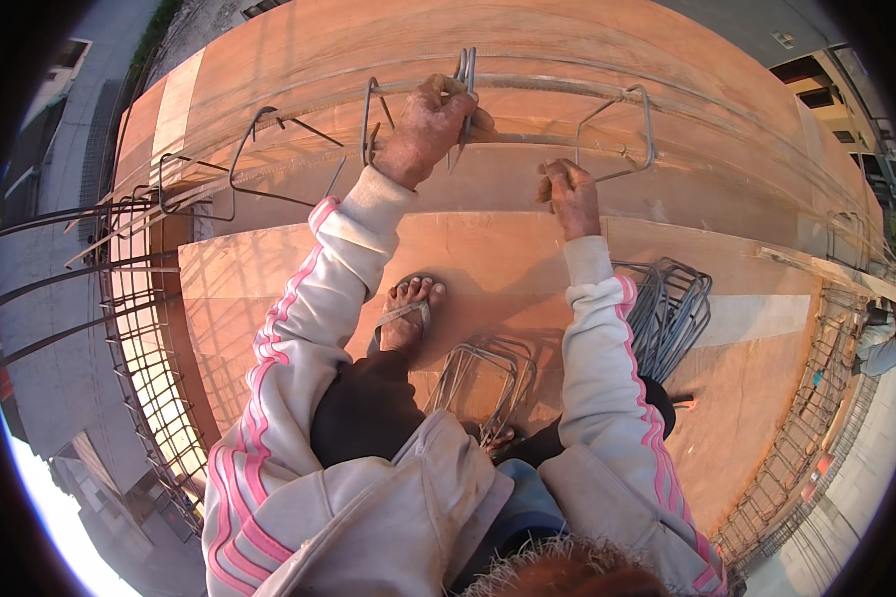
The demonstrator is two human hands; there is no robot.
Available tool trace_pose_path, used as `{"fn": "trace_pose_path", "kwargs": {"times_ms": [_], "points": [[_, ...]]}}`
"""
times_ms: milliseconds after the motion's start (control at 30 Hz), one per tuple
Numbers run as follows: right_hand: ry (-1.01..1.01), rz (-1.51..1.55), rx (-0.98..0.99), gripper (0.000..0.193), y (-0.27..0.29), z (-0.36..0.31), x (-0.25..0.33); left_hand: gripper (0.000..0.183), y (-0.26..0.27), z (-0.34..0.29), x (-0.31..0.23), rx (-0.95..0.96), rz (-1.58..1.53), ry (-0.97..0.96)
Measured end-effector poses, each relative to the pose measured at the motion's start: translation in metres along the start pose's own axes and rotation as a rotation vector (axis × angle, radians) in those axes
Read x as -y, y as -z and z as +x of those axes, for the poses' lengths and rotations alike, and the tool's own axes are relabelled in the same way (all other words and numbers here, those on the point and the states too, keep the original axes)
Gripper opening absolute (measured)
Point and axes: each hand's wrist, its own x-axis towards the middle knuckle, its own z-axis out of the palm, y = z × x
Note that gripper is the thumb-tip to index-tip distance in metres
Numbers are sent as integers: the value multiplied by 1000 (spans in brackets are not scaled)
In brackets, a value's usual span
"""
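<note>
My left hand (428, 129) is closed around a few upright steel stirrups (467, 75) on the long reinforcing bars (538, 85). To its right, lower down, my right hand (570, 194) has its fingers curled together; whatever may be between them is too small to make out. Just beyond my right hand, one bent stirrup (650, 129) hangs around the bars, its lower side running toward my fingers. Left of my left hand another stirrup (368, 124) stands close to the wrist. Farther left, more stirrups (234, 164) lean at different angles along the bars.
Orange plywood (488, 234) forms the deck, with a trough where the bars run. One stirrup bundle (483, 383) lies between my feet, another pile (667, 313) right of my right forearm. Rebar cages (149, 378) line the left edge and the right edge (791, 428). My sandalled foot (406, 313) stands on the plywood.
</note>
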Motion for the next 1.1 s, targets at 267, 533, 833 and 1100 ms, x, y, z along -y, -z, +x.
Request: {"fn": "trace_pose_path", "kwargs": {"times_ms": [267, 533, 833, 1100], "points": [[189, -451, -161, 40, 100, 10, 102, 34, 8, -1, 4, -108, 289, -53], [483, -726, -347, 44, 132, 0, 63, 34, 26, -25, -9, -328, 1097, -363], [183, -946, -342, 50, 123, 17, 79, 37, 80, -43, -18, -617, 953, -306], [297, -936, -300, 36, 95, 18, 99, 39, 118, -59, -12, -644, 1012, -107]]}}
